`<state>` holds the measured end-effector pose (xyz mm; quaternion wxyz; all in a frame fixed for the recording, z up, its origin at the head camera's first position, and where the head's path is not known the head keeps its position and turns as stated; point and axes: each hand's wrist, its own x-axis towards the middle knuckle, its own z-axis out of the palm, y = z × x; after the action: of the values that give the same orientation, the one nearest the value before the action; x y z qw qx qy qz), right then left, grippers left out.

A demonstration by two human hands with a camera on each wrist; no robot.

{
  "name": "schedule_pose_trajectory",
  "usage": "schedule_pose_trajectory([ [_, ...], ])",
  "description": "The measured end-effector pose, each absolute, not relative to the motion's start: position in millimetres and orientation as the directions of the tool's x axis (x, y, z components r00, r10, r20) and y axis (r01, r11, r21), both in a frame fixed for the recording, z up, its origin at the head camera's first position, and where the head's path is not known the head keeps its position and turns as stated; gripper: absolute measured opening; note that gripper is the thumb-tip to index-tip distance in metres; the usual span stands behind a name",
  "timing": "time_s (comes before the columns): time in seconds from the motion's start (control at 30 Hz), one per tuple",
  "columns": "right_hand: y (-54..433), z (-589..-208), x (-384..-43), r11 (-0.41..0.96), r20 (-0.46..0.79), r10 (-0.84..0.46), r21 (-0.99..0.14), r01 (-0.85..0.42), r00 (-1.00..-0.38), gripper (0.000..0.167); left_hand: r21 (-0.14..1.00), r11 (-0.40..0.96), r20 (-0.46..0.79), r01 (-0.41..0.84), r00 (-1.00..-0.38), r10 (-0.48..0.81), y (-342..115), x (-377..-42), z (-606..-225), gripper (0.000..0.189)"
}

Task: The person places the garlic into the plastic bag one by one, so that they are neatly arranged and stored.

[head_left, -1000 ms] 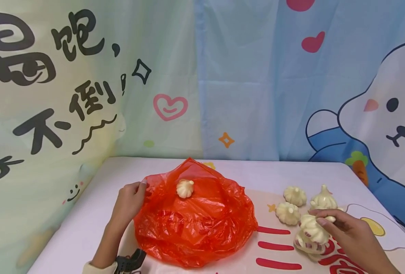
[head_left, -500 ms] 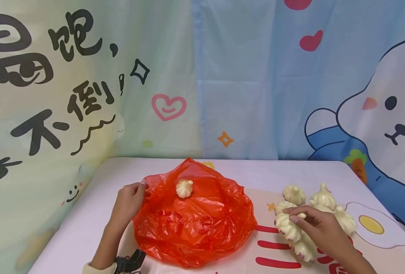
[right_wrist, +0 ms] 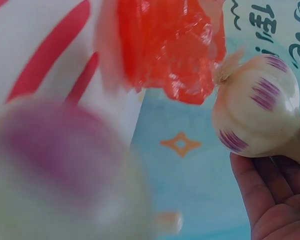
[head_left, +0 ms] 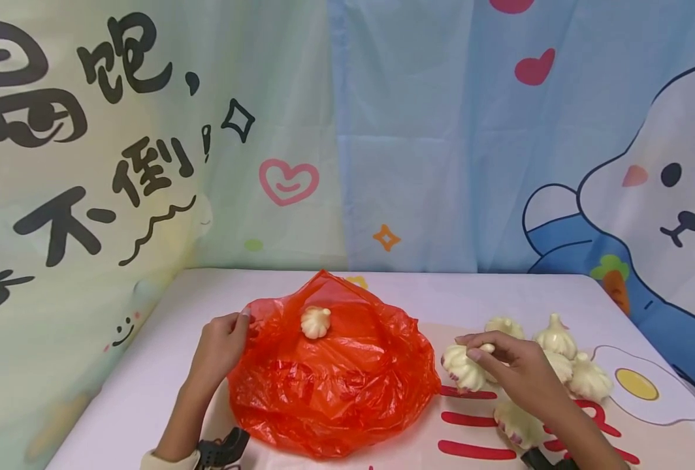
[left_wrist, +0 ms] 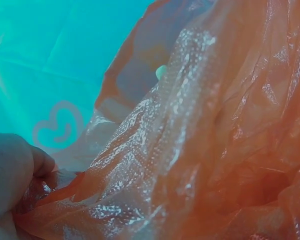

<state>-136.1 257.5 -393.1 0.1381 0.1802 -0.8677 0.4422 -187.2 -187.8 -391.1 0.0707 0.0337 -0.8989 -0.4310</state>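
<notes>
A red plastic bag (head_left: 336,391) lies spread on the table, its mouth toward the back. My left hand (head_left: 221,343) pinches the bag's left edge; the left wrist view shows the thin film (left_wrist: 140,165) between thumb and fingers. One garlic bulb (head_left: 315,322) sits on the bag near its opening. Just right of the bag, my right hand (head_left: 515,365) holds another garlic bulb (head_left: 464,367) by its stem. Purple streaks mark this held bulb (right_wrist: 262,105) in the right wrist view. Below the right hand rests a purple-marked garlic bulb (head_left: 518,423).
Several more garlic bulbs (head_left: 590,377) cluster on the table at the right, partly hidden behind the right hand. The white table (head_left: 459,297) carries printed red stripes and a fried egg picture (head_left: 638,385). A printed curtain (head_left: 406,130) hangs along the back.
My right hand has moved left, carrying the garlic bulb away from the group toward the bag. The left hand stays at the bag's edge, and the bulb on the bag has not shifted.
</notes>
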Motion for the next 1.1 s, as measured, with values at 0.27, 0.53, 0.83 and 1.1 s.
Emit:
schedule_pose_trajectory([
  [0.27,225,-388,-154,0.421,0.444,-0.215,-0.762,-0.492,-0.87,0.011,0.77,0.638,0.115,0.02,-0.987,-0.108,-191,-186,-391,0.045],
  [0.53,198,-382,-175,0.314,0.429,-0.22,-0.819,-0.48,-0.876,0.007,0.767,0.641,0.12,0.021,-0.986,-0.112,-190,-187,-393,0.045],
  [0.83,173,-383,-195,0.22,0.429,-0.203,-0.856,-0.468,-0.88,0.008,0.77,0.638,0.123,0.021,-0.986,-0.117,-190,-187,-394,0.045],
  [1.1,159,-383,-204,0.299,0.445,-0.21,-0.819,-0.49,-0.871,0.013,0.77,0.638,0.121,0.023,-0.987,-0.11,-187,-188,-394,0.044],
])
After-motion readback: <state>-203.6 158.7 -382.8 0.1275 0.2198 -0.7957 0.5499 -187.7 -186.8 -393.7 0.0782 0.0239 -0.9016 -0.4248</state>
